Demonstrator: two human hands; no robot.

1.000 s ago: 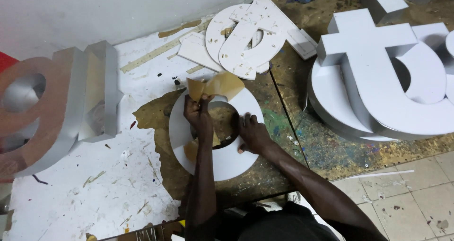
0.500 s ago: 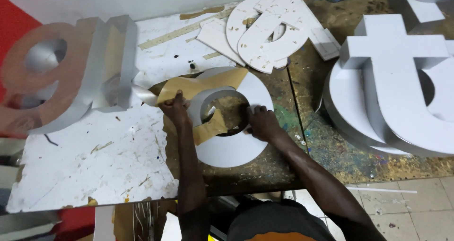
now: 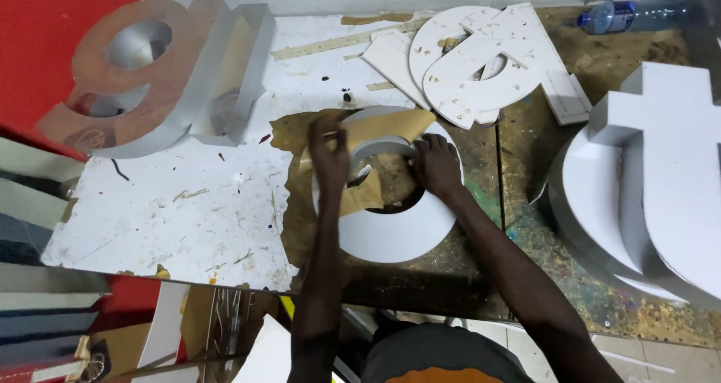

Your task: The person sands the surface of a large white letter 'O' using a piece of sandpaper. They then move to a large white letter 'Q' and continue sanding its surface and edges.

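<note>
The desk is big and messy, with a white painted part on the left and bare, paint-spotted wood on the right. On the far right sit the huge white block letters, stacked and well apart from the hands. At the top left lies the shiny silver metal letter with a round hole. At the top middle is a pile of flat white cut-out letter shapes with brown specks, and a clear plastic bottle lies near the back edge.

In the middle of the desk, right in front of the person, lies the flat white ring-shaped letter. A brown paper peel-off sheet covers its top part and curls up.

The left hand pinches the brown sheet with closed fingers. The right hand lies mostly flat, pressing on the ring beside its hole, holding nothing.

What could go wrong: a hard tug could rip the brown sheet, leaving little bits stuck on. If the flat hand presses too softly, the ring could slide on the desk. The bent-up sheet could flop back and stick again.
</note>
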